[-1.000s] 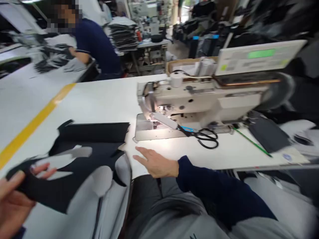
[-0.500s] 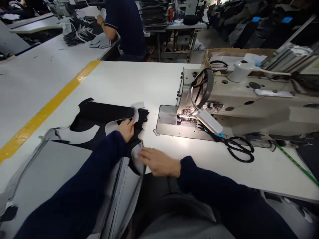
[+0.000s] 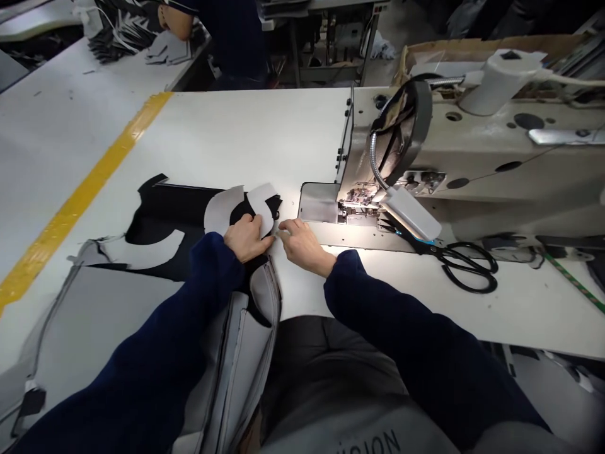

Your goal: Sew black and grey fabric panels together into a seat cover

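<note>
My left hand (image 3: 246, 236) is closed on a curved grey fabric piece (image 3: 222, 208) that lies over black cut fabric (image 3: 163, 211) on the white table (image 3: 246, 139). Close to its right, my right hand (image 3: 302, 244) pinches the edge of the same small grey piece (image 3: 261, 200), fingers together. Both hands are just left of the sewing machine's needle plate (image 3: 317, 203). A larger grey fabric panel (image 3: 94, 315) hangs over the table's near edge under my left arm.
The sewing machine (image 3: 472, 164) with a lamp (image 3: 409, 211) fills the right. Black scissors (image 3: 460, 268) lie in front of it. A yellow stripe (image 3: 80, 195) crosses the table at left. Another person (image 3: 222, 25) works at a far table with fabric pieces.
My left hand lifted a grey curved piece further up on the black fabric. My right hand moved forward from the table edge to meet it near the needle plate. The view tilted down.
</note>
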`<move>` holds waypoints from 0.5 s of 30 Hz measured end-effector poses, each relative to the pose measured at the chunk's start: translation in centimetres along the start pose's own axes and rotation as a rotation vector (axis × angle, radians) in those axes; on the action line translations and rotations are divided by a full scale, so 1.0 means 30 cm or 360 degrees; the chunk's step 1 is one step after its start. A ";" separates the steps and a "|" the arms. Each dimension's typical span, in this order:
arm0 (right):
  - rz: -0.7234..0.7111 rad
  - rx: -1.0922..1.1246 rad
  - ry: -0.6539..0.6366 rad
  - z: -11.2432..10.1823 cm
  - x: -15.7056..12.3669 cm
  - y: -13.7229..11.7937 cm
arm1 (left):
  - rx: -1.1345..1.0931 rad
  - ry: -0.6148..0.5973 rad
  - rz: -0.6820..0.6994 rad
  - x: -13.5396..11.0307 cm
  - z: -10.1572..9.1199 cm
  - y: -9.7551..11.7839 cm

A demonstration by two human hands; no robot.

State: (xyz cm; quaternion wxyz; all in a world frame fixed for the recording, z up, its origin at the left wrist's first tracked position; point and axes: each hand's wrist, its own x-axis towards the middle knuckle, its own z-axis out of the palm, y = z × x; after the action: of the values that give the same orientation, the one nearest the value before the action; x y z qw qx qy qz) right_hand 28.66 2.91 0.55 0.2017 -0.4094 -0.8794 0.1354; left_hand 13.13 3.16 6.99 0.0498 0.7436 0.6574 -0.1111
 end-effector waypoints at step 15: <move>0.0125 -0.0164 -0.0083 -0.013 0.182 0.041 | -0.1396 0.0366 -0.0038 -0.051 0.093 -0.061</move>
State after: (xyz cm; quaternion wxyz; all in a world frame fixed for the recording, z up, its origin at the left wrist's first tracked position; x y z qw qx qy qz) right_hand 26.48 7.94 1.73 0.1521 -0.4499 -0.8733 0.1085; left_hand 10.87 1.29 4.77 0.2855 0.6520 0.6523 0.2607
